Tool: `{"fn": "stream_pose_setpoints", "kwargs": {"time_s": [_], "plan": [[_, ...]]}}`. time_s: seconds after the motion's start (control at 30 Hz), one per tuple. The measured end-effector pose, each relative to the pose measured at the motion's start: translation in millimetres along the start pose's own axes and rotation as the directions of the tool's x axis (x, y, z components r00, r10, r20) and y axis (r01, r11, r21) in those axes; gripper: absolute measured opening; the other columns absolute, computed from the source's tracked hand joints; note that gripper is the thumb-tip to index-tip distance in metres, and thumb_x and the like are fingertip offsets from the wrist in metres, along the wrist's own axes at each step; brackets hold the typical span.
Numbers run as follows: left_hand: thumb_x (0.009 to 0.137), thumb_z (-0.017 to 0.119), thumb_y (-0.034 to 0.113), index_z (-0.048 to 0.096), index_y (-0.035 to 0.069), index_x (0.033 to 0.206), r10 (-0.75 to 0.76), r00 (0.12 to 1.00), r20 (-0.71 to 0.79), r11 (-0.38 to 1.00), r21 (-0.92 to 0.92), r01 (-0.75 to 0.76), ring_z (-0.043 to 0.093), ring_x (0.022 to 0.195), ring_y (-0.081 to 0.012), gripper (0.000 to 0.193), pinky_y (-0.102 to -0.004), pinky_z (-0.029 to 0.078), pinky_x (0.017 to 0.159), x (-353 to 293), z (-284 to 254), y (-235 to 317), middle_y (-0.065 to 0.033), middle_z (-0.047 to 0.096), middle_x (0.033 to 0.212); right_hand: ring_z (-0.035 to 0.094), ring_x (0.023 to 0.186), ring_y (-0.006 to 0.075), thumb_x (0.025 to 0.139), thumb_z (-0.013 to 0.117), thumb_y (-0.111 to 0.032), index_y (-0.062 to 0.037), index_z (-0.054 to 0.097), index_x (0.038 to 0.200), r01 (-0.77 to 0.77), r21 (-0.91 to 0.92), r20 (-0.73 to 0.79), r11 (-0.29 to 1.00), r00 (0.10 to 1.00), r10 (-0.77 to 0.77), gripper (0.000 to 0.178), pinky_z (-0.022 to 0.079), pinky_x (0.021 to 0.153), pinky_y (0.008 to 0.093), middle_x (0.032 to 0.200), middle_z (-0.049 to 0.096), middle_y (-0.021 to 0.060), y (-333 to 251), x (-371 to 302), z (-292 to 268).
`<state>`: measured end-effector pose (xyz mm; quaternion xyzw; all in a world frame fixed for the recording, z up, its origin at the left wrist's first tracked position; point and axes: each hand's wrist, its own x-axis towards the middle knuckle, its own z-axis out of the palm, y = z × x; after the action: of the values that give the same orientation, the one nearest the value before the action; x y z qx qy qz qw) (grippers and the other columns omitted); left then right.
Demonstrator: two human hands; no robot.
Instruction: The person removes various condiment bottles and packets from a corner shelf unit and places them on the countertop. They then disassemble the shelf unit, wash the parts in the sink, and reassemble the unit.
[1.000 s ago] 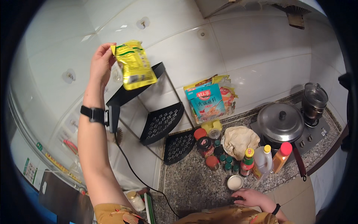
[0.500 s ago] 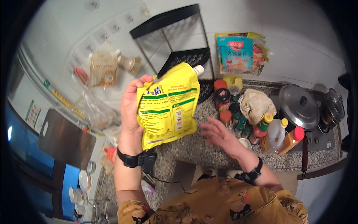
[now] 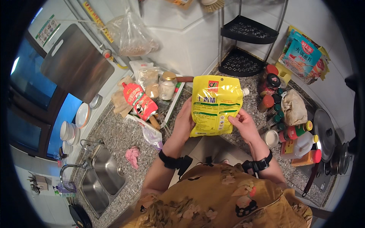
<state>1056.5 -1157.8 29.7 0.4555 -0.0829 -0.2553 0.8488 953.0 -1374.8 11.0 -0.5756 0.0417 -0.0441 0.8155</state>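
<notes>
A yellow spouted pouch of chicken bouillon granules [image 3: 216, 108] hangs upright in front of me, its printed back toward me and its white cap at the upper right. My left hand [image 3: 184, 121] grips its left side, the fingertips hidden behind the pouch. My right hand [image 3: 243, 123] pinches its lower right edge, thumb on the front. Beyond it on the left, a white tray [image 3: 175, 104] carries a red spouted pouch [image 3: 139, 102] and a gold-lidded jar [image 3: 167, 86]. A black corner rack [image 3: 243, 62] stands behind the pouch.
Several sauce bottles and jars crowd the right counter by a clear jug [image 3: 300, 147] and a cloth bundle [image 3: 294, 107]. A lidded pan [image 3: 324, 129] sits on the hob. At left are a double sink [image 3: 102, 182], a pink cloth [image 3: 132, 156] and stacked bowls [image 3: 68, 131].
My view has swung left and down, bringing the tray and sink into sight. The yellow pouch is lower, and my right hand, open and apart before, now grips its right edge.
</notes>
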Motion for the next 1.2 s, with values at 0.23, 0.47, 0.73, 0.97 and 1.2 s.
{"fn": "stream_pose_setpoints", "kwargs": {"time_s": [0.23,0.47,0.73,0.97,1.2], "plan": [[0.101,0.058,0.012,0.040,0.001,0.148,0.512,0.846,-0.153,0.725,0.605,-0.329,0.050,0.130,-0.0231,0.051,-0.0349,0.039,0.109,-48.8,-85.1,56.7,-0.0141,0.053,0.140,0.064,0.112,0.0147,0.099,0.061,-0.004,-0.0003,0.054,0.134,0.111,-0.013,0.013,0.994,0.994,-0.111,0.036,0.053,0.094,0.0282,0.126,0.066,0.0096,4.0,92.8,96.2],[0.083,0.080,0.028,0.026,-0.006,0.151,0.723,0.671,-0.167,0.091,0.985,0.147,0.032,0.141,-0.0443,0.093,-0.0481,0.029,0.116,-104.3,-169.7,40.4,-0.0304,0.029,0.153,0.066,0.091,0.0104,0.102,0.059,-0.017,-0.0040,0.057,0.129,0.192,0.022,0.099,0.981,0.976,-0.194,0.030,0.052,0.076,0.0250,0.110,0.070,0.0032,58.2,213.6,184.4],[0.070,0.090,0.022,0.015,-0.007,0.153,0.591,0.784,-0.191,0.187,0.978,0.098,0.028,0.142,-0.0489,0.116,-0.0492,0.029,0.117,-114.2,-161.3,-18.2,-0.0335,0.025,0.153,0.069,0.093,0.0319,0.089,0.072,-0.036,-0.0019,0.048,0.123,0.069,-0.604,-0.035,0.794,0.993,-0.113,0.053,0.054,0.081,0.0423,0.099,0.069,0.0155,103.0,222.0,188.1],[0.075,0.086,0.013,0.020,-0.002,0.153,0.573,0.798,-0.187,0.179,0.979,0.101,0.032,0.140,-0.0479,0.103,-0.0493,0.031,0.116,-118.2,-170.7,-4.1,-0.0304,0.027,0.152,0.062,0.083,0.0173,0.081,0.083,-0.026,0.0029,0.047,0.123,0.025,-0.657,-0.045,0.753,0.996,-0.073,0.062,0.053,0.073,0.0331,0.097,0.063,0.0100,120.9,200.0,168.3],[0.080,0.080,0.012,0.025,-0.005,0.152,0.572,0.815,-0.091,0.237,0.970,-0.058,0.031,0.141,-0.0451,0.092,-0.0488,0.027,0.117,-118.4,-166.5,-24.0,-0.0297,0.033,0.149,0.068,0.095,0.0347,0.082,0.077,-0.020,-0.0083,0.045,0.135,0.166,-0.697,0.027,0.698,0.978,-0.206,0.064,0.054,0.080,0.0444,0.100,0.069,0.0142,119.2,205.8,178.4]]}}
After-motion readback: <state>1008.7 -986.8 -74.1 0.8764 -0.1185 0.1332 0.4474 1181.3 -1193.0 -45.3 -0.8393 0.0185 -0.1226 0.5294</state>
